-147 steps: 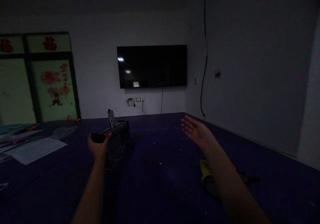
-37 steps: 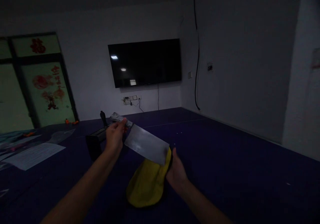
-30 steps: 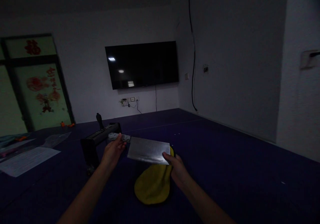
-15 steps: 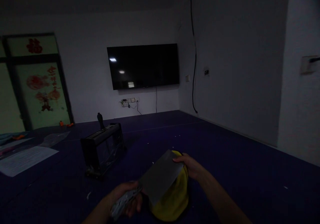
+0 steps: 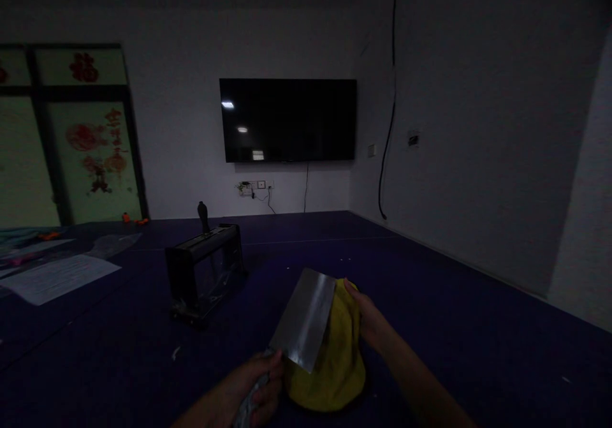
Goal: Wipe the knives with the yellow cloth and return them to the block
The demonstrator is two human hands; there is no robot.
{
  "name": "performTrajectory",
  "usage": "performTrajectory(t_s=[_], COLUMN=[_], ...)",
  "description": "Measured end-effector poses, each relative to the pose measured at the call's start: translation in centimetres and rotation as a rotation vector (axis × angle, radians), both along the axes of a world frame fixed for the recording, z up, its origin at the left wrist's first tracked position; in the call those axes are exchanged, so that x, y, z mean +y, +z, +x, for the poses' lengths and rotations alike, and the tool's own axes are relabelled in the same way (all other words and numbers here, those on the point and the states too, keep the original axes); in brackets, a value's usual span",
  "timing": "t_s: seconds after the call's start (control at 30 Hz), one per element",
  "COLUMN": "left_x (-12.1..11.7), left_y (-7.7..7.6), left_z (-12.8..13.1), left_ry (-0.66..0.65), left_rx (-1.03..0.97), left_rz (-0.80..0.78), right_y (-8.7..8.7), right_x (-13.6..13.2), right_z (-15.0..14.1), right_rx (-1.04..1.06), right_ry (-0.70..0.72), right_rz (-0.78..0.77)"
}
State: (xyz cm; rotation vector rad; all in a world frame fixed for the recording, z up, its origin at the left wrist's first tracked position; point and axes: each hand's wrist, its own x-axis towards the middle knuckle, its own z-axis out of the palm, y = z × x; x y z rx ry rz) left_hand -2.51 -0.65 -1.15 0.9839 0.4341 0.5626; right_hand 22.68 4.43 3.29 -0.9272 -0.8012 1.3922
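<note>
My left hand (image 5: 261,386) is wrapped around the pale, patterned handle of a cleaver (image 5: 306,319). Its broad, shiny metal blade tilts up and away over a yellow cloth (image 5: 329,377). The cloth looks rounded and bunched, with dark patches beside the blade. At its upper right, my right hand (image 5: 368,316) grips the edge; most of its fingers are hidden behind the fabric. The right thumb lies close to the blade's far corner, apart from it.
On the purple floor covering (image 5: 430,326), a black frame with an upright handle (image 5: 205,262) stands to the left. Farther left lie printed paper (image 5: 62,278) and clear plastic (image 5: 112,244). A television (image 5: 289,120) hangs on the far wall, with a loose cable (image 5: 393,109) to its right.
The cleaver blade has turned steeper and now catches light. My right thumb has come off the blade onto the yellow cloth. The whole view has shifted slightly.
</note>
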Motion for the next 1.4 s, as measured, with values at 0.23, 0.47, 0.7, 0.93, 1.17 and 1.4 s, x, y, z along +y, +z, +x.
performTrajectory(t_s=[0.23,0.47,0.7,0.93,1.17,1.4], left_x=[-1.1,-0.4,0.2,1.5,0.2,0.1], left_y=[0.2,0.7,0.2,-0.8,-0.8,-0.1], left_z=[1.3,0.7,0.5,0.4,0.3,0.6], left_ry=[0.420,0.595,0.616,0.525,0.641,0.570], left_rx=[0.021,0.152,0.122,0.126,0.140,0.224], left_rz=[0.099,0.214,0.194,0.165,0.169,0.239], right_y=[-1.5,-2.9,-5.3,-6.1,-4.9,-4.2], right_x=[-0.8,-2.6,-1.9,-1.4,-3.5,-3.7], right_z=[-2.9,-5.5,-6.2,-8.0,-9.0,-9.6], right_rx=[-0.191,-0.808,-1.152,-1.432,-1.552,-1.663], right_ry=[-0.301,-0.394,-0.366,-0.296,-0.068,0.166], right_rz=[0.114,0.497,1.074,1.458,1.461,1.286])
